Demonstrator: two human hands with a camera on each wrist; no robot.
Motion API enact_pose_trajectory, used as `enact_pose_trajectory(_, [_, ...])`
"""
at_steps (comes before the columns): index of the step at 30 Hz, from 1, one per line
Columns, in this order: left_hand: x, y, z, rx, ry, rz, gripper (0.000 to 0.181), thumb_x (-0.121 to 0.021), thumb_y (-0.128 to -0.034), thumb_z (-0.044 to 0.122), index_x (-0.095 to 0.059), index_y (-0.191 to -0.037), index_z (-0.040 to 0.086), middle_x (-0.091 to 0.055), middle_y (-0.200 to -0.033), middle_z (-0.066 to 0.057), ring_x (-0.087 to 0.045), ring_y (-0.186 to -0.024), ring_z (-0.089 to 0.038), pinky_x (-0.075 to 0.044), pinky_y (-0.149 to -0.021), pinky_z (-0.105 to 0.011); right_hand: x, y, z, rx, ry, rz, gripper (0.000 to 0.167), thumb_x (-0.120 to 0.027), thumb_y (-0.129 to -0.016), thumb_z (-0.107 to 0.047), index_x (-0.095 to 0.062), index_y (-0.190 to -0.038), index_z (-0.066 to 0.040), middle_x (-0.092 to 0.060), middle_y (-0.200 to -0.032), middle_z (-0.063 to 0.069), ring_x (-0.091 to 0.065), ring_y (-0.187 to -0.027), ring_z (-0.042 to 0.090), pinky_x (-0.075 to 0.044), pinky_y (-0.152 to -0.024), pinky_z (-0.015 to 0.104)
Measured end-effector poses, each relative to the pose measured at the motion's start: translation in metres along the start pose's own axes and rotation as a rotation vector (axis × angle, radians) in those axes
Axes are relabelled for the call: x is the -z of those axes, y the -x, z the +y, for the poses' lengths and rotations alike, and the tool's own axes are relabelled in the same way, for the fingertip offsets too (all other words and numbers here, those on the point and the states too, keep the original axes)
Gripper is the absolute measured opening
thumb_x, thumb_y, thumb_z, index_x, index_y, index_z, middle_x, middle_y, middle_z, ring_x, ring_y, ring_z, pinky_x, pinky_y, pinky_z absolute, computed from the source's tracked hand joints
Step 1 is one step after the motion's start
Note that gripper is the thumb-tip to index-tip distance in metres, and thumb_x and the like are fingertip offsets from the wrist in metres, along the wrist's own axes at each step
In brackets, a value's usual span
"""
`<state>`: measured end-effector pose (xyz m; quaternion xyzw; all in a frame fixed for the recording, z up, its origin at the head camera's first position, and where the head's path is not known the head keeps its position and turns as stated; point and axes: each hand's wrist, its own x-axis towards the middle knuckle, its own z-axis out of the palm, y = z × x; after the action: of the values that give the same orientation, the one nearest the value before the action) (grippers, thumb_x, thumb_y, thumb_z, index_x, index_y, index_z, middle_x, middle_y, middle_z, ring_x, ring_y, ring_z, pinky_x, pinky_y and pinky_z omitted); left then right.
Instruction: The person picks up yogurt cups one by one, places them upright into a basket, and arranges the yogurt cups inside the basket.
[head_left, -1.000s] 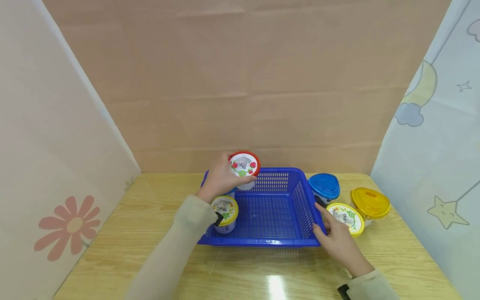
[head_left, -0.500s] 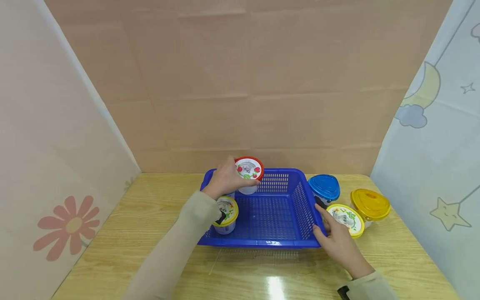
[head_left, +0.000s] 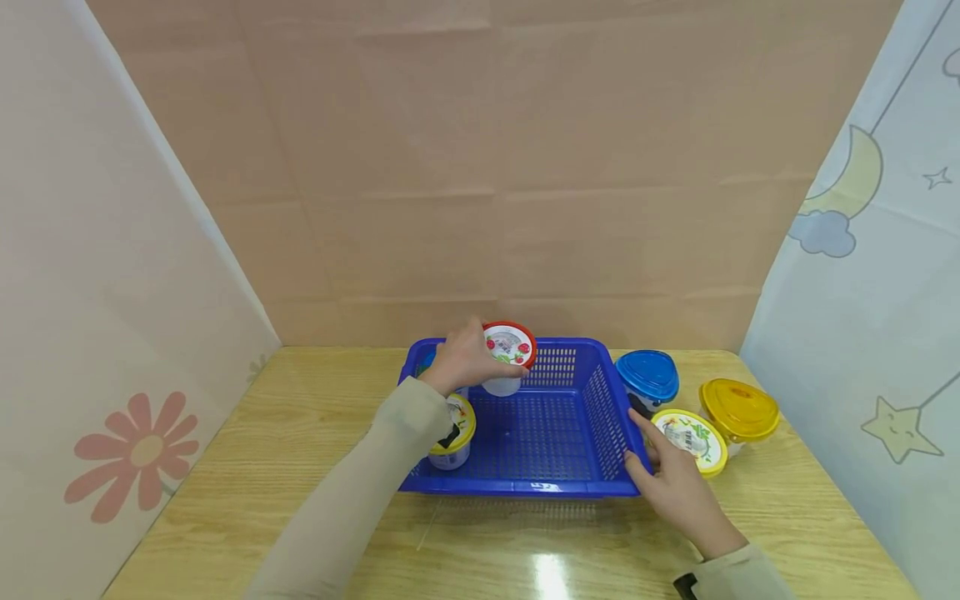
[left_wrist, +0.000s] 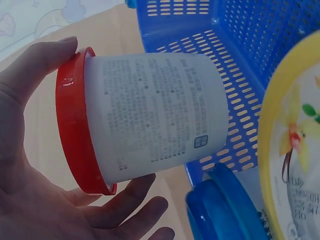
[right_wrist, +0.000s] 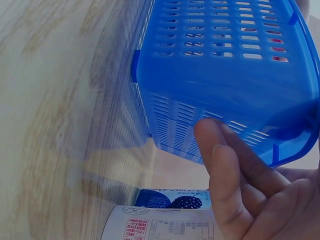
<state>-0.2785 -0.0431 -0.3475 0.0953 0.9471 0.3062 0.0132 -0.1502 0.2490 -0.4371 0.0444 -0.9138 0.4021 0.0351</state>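
Left grip [head_left: 467, 360] pinched the red tub [left_wrist: 155, 117] at its lid [left_wrist: 72, 120], over the basket [head_left: 540, 429], while the right grip [head_left: 675, 475] held the basket's rim [head_left: 618, 393]; judged risk: a poorly seated lid could have slipped off and dropped the tub onto its side.

Around the wood-grain surface [head_left: 315, 433], a creased tan backdrop [head_left: 495, 167] lines the far edge, a flower-printed wall [head_left: 112, 250] the left, a moon-and-star wall [head_left: 847, 325] the right; glare [head_left: 551, 575] shines toward the near edge
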Motion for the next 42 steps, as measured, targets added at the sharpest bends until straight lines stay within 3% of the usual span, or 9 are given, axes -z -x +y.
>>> enact_pose_trajectory(9, [-0.006, -0.004, 0.001, 0.004, -0.067, -0.034, 0.092, -0.086, -0.0663, 0.061, -0.046, -0.130, 0.008, -0.055, -0.113, -0.010, -0.051, -0.112, -0.031, -0.037, -0.104, -0.060, 0.001, 0.003, -0.001, 0.033, 0.007, 0.006, 0.062, -0.058, -0.098, -0.014, -0.033, -0.154, -0.003, -0.073, -0.108, 0.020, -0.071, -0.085, 0.017, -0.053, -0.063, 0.023])
enact_pose_trajectory(15, [-0.009, -0.004, 0.003, 0.006, -0.149, -0.031, 0.099, -0.084, -0.0646, 0.066, -0.047, -0.135, 0.007, -0.046, -0.126, -0.016, -0.039, -0.120, -0.033, -0.040, -0.102, -0.055, 0.001, 0.004, -0.001, 0.040, 0.018, 0.015, 0.062, -0.058, -0.098, -0.013, -0.033, -0.154, -0.004, -0.073, -0.109, 0.020, -0.071, -0.087, 0.017, -0.054, -0.064, 0.023])
enact_pose_trajectory(22, [-0.010, -0.005, 0.004, 0.006, -0.171, -0.062, 0.093, -0.085, -0.0665, 0.061, -0.049, -0.132, 0.005, -0.046, -0.122, -0.015, -0.039, -0.117, -0.032, -0.044, -0.098, -0.049, 0.002, 0.005, -0.001, 0.037, 0.017, 0.016, 0.062, -0.058, -0.098, -0.014, -0.033, -0.154, -0.004, -0.073, -0.109, 0.020, -0.070, -0.084, 0.015, -0.052, -0.062, 0.023])
enact_pose_trajectory(29, [-0.017, -0.011, 0.003, 0.045, -0.226, -0.122, 0.099, -0.085, -0.0692, 0.058, -0.044, -0.140, 0.002, -0.044, -0.131, -0.018, -0.036, -0.125, -0.035, -0.042, -0.103, -0.051, 0.003, 0.003, 0.002, 0.026, 0.033, 0.020, 0.063, -0.058, -0.098, -0.013, -0.033, -0.154, -0.004, -0.071, -0.112, 0.023, -0.071, -0.088, 0.019, -0.054, -0.065, 0.023])
enact_pose_trajectory(36, [-0.022, -0.015, 0.004, 0.070, -0.266, -0.138, 0.104, -0.085, -0.0695, 0.058, -0.042, -0.146, 0.003, -0.043, -0.141, -0.019, -0.034, -0.133, -0.037, -0.040, -0.107, -0.052, 0.004, 0.005, 0.002, 0.010, 0.019, 0.013, 0.063, -0.058, -0.098, -0.014, -0.032, -0.155, -0.005, -0.071, -0.113, 0.023, -0.072, -0.089, 0.020, -0.055, -0.066, 0.022])
enact_pose_trajectory(42, [-0.025, -0.014, 0.005, 0.059, -0.288, -0.143, 0.094, -0.086, -0.0676, 0.058, -0.053, -0.136, 0.003, -0.049, -0.133, -0.016, -0.037, -0.127, -0.036, -0.040, -0.105, -0.052, 0.004, 0.005, 0.003, 0.012, 0.017, 0.020, 0.063, -0.058, -0.098, -0.013, -0.033, -0.155, -0.004, -0.071, -0.112, 0.023, -0.071, -0.086, 0.019, -0.054, -0.063, 0.023])
